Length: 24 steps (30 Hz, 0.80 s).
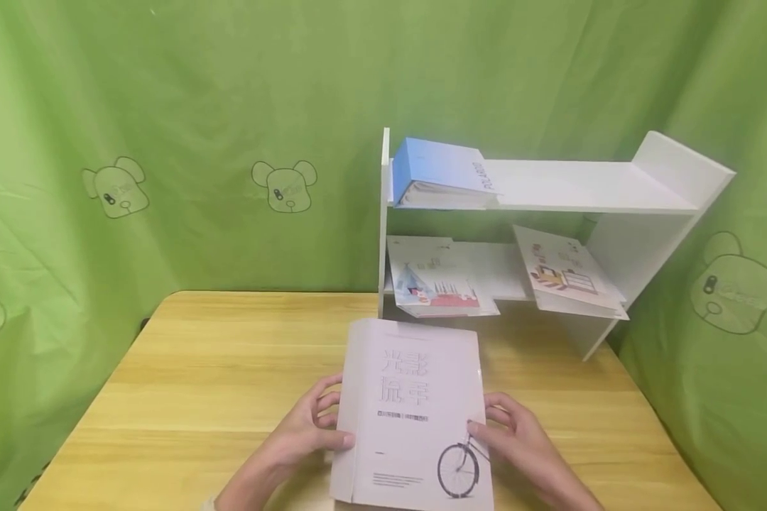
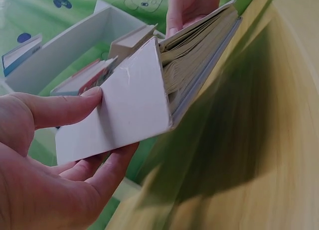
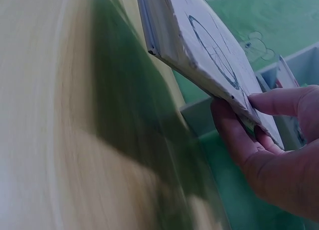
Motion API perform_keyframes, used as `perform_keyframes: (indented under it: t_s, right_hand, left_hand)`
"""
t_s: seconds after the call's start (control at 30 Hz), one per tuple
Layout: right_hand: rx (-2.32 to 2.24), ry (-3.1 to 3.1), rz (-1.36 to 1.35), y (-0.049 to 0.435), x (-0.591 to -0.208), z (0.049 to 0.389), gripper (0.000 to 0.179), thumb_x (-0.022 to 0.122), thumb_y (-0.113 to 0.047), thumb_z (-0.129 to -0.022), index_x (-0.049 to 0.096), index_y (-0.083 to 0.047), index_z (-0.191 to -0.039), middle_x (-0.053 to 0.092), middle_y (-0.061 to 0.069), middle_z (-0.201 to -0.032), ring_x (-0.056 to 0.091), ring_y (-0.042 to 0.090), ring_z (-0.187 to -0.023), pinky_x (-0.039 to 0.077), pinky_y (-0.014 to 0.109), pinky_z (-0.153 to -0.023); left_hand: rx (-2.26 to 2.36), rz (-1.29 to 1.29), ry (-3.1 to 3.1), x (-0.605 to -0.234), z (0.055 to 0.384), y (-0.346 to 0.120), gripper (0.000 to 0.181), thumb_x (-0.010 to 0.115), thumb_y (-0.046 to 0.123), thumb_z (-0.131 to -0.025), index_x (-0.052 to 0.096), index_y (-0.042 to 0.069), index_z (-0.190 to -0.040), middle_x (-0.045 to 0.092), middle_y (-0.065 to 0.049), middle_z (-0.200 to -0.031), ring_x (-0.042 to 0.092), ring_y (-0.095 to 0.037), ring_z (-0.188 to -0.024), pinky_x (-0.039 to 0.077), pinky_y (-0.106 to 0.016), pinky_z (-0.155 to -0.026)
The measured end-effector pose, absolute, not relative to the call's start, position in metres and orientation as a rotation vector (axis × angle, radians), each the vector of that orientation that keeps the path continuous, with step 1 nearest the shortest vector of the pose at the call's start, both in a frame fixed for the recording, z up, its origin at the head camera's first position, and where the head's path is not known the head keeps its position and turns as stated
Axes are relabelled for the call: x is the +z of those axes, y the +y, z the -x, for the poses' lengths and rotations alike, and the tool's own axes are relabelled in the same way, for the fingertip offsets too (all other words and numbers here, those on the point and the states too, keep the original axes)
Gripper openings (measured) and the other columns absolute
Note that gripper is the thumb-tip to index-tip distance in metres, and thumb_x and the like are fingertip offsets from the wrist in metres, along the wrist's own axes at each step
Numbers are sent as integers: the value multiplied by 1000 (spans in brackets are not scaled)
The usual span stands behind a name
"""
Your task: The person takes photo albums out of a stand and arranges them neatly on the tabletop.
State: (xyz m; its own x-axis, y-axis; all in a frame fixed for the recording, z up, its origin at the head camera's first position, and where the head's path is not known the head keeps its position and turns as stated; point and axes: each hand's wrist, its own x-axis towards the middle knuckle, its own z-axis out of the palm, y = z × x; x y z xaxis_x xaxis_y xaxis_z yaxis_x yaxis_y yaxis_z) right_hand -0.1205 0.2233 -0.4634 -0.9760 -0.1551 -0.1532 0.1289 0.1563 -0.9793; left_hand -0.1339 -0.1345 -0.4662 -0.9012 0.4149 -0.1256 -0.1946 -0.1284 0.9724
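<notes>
A thick white photo album (image 1: 415, 426), with large outlined characters and a bicycle wheel on its cover, is held above the table in both hands. At its spine side, my left hand (image 1: 307, 426) grips it, thumb on the spine and fingers behind. My right hand (image 1: 518, 440) pinches the opposite edge, thumb on the cover near the bicycle. In the left wrist view the album's pages (image 2: 199, 48) fan slightly between the covers, and the left thumb presses the white spine (image 2: 132, 95). The right wrist view shows the right fingers (image 3: 239, 133) under the album's edge.
Behind the album stands a white two-tier shelf (image 1: 569, 188). A blue album (image 1: 444, 167) lies at its upper left. Two illustrated albums, one left (image 1: 431, 277) and one right (image 1: 565, 273), stick out from the lower tier. Green curtain (image 1: 217, 106) surrounds the wooden table (image 1: 198, 369).
</notes>
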Motion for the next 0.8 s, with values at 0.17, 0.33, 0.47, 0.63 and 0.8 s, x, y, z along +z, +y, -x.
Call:
perform_keyframes:
  t_s: [0.17, 0.33, 0.47, 0.63, 0.8]
  right_hand:
    - [-1906, 2222, 7, 209, -465, 127, 45, 77, -13, -89, 54, 4, -124, 62, 27, -130, 72, 32, -95, 62, 37, -83]
    - [-1928, 2172, 16, 194, -469, 133, 42, 76, -10, -90, 53, 5, -122, 64, 25, -126, 72, 32, -94, 63, 40, -82]
    - [-1969, 2113, 39, 181, -473, 136, 40, 74, -7, -90, 53, 7, -121, 66, 23, -123, 72, 32, -93, 63, 43, -81]
    - [-1979, 2089, 55, 161, -478, 143, 40, 76, -8, -89, 54, 6, -120, 68, 20, -118, 72, 29, -93, 63, 42, -82]
    - [-1956, 2104, 70, 146, -481, 148, 41, 76, -8, -88, 55, 6, -120, 69, 18, -114, 71, 26, -90, 63, 41, -82]
  left_hand:
    - [2094, -216, 1740, -470, 133, -146, 100, 77, -12, -75, 28, 10, -160, 56, -18, -139, 64, -35, -116, 58, -44, -92]
    - [2099, -181, 1753, -471, 133, -160, 100, 75, -12, -77, 25, 10, -161, 55, -18, -140, 64, -35, -116, 58, -45, -92]
    - [2081, -196, 1760, -473, 134, -174, 100, 74, -11, -78, 22, 8, -161, 56, -18, -140, 65, -35, -115, 57, -45, -93]
    - [2071, -205, 1760, -478, 135, -196, 101, 72, -11, -80, 17, 6, -162, 54, -19, -143, 65, -34, -114, 58, -45, -92]
    - [2052, -195, 1749, -484, 138, -213, 102, 72, -10, -82, 12, 5, -163, 49, -20, -149, 65, -33, -117, 58, -45, -93]
